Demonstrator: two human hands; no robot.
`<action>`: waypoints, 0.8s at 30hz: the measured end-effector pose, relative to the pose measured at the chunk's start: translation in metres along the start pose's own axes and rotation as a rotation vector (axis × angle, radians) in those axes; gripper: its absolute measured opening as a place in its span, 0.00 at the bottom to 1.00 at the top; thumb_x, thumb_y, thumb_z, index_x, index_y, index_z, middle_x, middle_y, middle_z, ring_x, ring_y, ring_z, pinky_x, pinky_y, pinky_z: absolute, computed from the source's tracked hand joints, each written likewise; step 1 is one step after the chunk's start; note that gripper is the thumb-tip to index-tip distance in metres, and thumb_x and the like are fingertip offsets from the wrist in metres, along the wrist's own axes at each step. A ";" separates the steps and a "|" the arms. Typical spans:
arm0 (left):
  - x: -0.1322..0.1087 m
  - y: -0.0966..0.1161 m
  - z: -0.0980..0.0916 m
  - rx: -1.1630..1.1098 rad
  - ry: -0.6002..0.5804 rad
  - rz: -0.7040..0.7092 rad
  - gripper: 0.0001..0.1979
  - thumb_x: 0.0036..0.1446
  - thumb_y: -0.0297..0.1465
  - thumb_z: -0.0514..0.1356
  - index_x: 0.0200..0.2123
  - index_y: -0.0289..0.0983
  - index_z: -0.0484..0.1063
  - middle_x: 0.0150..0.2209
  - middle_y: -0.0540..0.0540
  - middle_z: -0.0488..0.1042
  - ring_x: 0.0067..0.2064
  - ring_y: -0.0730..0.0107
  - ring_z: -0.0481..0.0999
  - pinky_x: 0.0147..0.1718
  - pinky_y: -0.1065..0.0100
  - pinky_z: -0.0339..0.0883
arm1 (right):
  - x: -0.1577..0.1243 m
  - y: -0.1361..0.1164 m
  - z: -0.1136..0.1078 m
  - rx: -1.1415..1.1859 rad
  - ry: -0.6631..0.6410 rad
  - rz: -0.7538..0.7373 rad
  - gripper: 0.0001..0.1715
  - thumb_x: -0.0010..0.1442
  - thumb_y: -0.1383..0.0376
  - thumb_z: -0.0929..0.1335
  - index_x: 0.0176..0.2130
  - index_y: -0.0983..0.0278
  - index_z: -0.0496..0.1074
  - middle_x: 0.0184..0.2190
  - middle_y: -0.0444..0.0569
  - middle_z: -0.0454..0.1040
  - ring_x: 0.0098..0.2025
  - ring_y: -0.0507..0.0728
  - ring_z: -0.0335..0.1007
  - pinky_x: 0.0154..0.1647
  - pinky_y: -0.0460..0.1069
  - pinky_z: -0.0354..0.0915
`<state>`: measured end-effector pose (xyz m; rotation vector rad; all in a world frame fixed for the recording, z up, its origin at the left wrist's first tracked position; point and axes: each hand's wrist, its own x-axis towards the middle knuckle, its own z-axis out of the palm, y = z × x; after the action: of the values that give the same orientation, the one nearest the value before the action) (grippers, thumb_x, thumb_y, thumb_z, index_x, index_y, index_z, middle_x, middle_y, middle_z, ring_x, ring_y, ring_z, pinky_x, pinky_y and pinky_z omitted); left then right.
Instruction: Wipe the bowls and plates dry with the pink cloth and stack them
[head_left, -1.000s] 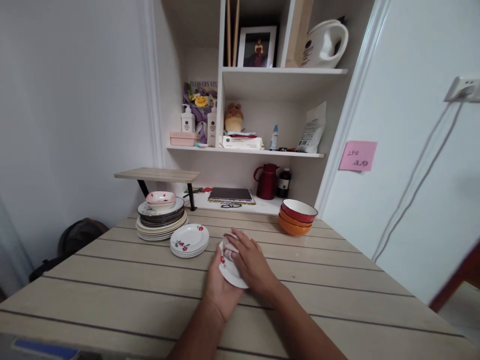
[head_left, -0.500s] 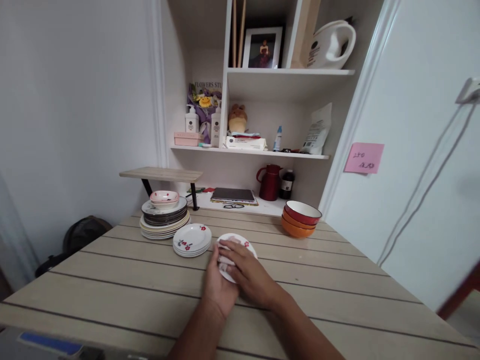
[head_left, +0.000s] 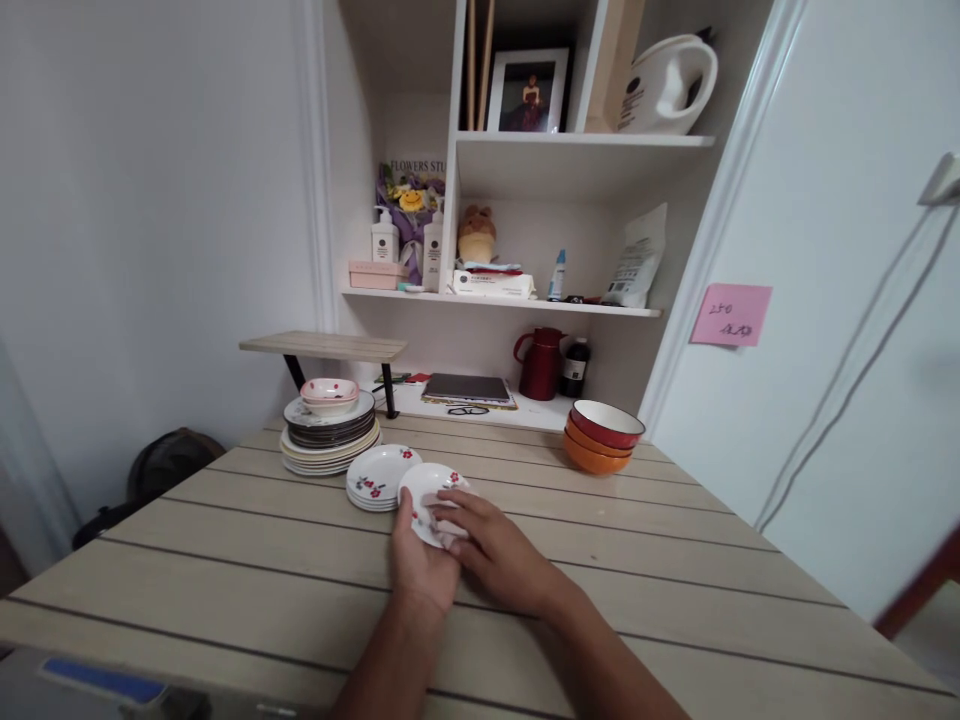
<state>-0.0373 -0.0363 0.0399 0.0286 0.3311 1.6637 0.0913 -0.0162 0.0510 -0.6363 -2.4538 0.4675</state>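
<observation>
A small white plate with red flowers (head_left: pixel 429 488) is tilted in my left hand (head_left: pixel 424 560), which grips its near left rim with the thumb on top. My right hand (head_left: pixel 506 550) lies over the plate's right side, fingers pressed on a pale cloth (head_left: pixel 450 530) that is mostly hidden under them. Just left of the held plate, partly behind it, sits a stack of several matching flowered plates (head_left: pixel 379 478) on the wooden table (head_left: pixel 300 560).
At the left, a tall stack of plates (head_left: pixel 330 445) bears small pink-and-white bowls (head_left: pixel 330 395) beside a low wooden riser (head_left: pixel 326 346). Stacked red and orange bowls (head_left: pixel 600 440) stand at the right. Behind are a laptop (head_left: pixel 466 388), a red jug (head_left: pixel 540 365) and shelves.
Both hands have shifted slightly, the left one leftward with the plate, which now overlaps the flowered stack in view. The right hand has slid toward the plate's right edge, uncovering more of its face.
</observation>
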 end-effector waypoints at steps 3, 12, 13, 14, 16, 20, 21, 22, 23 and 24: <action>-0.004 -0.007 0.002 0.031 -0.073 -0.142 0.21 0.64 0.40 0.56 0.52 0.31 0.74 0.43 0.36 0.80 0.44 0.59 0.81 0.46 0.62 0.74 | 0.002 -0.003 -0.001 0.003 0.055 -0.034 0.25 0.68 0.62 0.62 0.63 0.58 0.65 0.67 0.50 0.61 0.68 0.58 0.54 0.70 0.59 0.50; 0.000 -0.016 0.001 0.022 -0.131 -0.156 0.18 0.66 0.37 0.53 0.53 0.35 0.73 0.43 0.39 0.81 0.41 0.63 0.81 0.41 0.64 0.75 | 0.004 0.031 0.003 -0.156 0.226 0.238 0.24 0.67 0.65 0.61 0.60 0.60 0.68 0.65 0.54 0.64 0.66 0.62 0.58 0.67 0.62 0.54; 0.001 -0.013 0.000 0.005 -0.116 -0.112 0.19 0.67 0.37 0.53 0.53 0.34 0.73 0.42 0.38 0.81 0.39 0.63 0.81 0.38 0.65 0.75 | 0.003 0.029 0.003 -0.142 0.182 0.207 0.23 0.67 0.65 0.61 0.60 0.59 0.69 0.65 0.53 0.65 0.66 0.62 0.59 0.67 0.62 0.55; 0.003 -0.010 -0.001 -0.007 -0.097 -0.073 0.19 0.67 0.37 0.53 0.53 0.34 0.73 0.41 0.38 0.81 0.38 0.63 0.81 0.36 0.66 0.75 | 0.002 0.026 0.002 -0.123 0.132 0.171 0.23 0.67 0.64 0.62 0.59 0.59 0.70 0.64 0.52 0.66 0.66 0.61 0.59 0.67 0.61 0.56; 0.004 -0.004 -0.003 -0.011 -0.055 -0.023 0.20 0.66 0.37 0.53 0.54 0.33 0.73 0.40 0.37 0.81 0.37 0.62 0.82 0.33 0.67 0.75 | 0.000 0.015 0.000 -0.079 0.052 0.103 0.21 0.67 0.64 0.63 0.57 0.59 0.72 0.63 0.51 0.67 0.65 0.61 0.60 0.66 0.60 0.57; 0.001 -0.003 -0.003 0.023 -0.041 -0.057 0.22 0.64 0.40 0.56 0.53 0.30 0.73 0.41 0.35 0.81 0.41 0.58 0.82 0.42 0.61 0.76 | 0.000 -0.005 -0.002 0.000 0.028 -0.009 0.22 0.65 0.64 0.64 0.58 0.58 0.71 0.65 0.51 0.65 0.66 0.60 0.58 0.68 0.59 0.55; 0.000 -0.005 -0.002 0.039 -0.061 -0.100 0.23 0.63 0.41 0.56 0.53 0.30 0.73 0.42 0.35 0.80 0.43 0.57 0.81 0.44 0.60 0.75 | 0.001 -0.006 -0.003 0.007 0.035 -0.032 0.23 0.66 0.64 0.64 0.59 0.58 0.69 0.66 0.50 0.63 0.67 0.60 0.57 0.68 0.59 0.53; -0.002 -0.008 -0.001 0.053 -0.086 -0.155 0.23 0.63 0.41 0.57 0.52 0.30 0.73 0.44 0.34 0.80 0.45 0.56 0.81 0.47 0.59 0.74 | 0.001 -0.005 -0.002 0.003 0.048 -0.042 0.24 0.66 0.63 0.64 0.61 0.57 0.68 0.67 0.50 0.61 0.67 0.60 0.56 0.69 0.60 0.52; -0.003 -0.010 0.000 0.060 -0.116 -0.211 0.23 0.63 0.42 0.57 0.52 0.30 0.74 0.45 0.34 0.80 0.46 0.56 0.80 0.48 0.60 0.74 | 0.002 -0.003 -0.002 -0.012 0.070 -0.033 0.25 0.67 0.63 0.63 0.62 0.57 0.66 0.68 0.50 0.60 0.68 0.60 0.54 0.69 0.60 0.52; -0.005 -0.013 0.000 0.060 -0.147 -0.260 0.23 0.63 0.41 0.57 0.52 0.30 0.73 0.46 0.34 0.79 0.48 0.57 0.80 0.48 0.62 0.73 | 0.003 0.001 -0.001 -0.035 0.099 -0.007 0.25 0.67 0.62 0.63 0.62 0.57 0.66 0.68 0.51 0.59 0.68 0.60 0.54 0.69 0.61 0.51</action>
<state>-0.0239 -0.0396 0.0380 0.1459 0.2614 1.3851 0.0903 -0.0138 0.0525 -0.6492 -2.3748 0.3813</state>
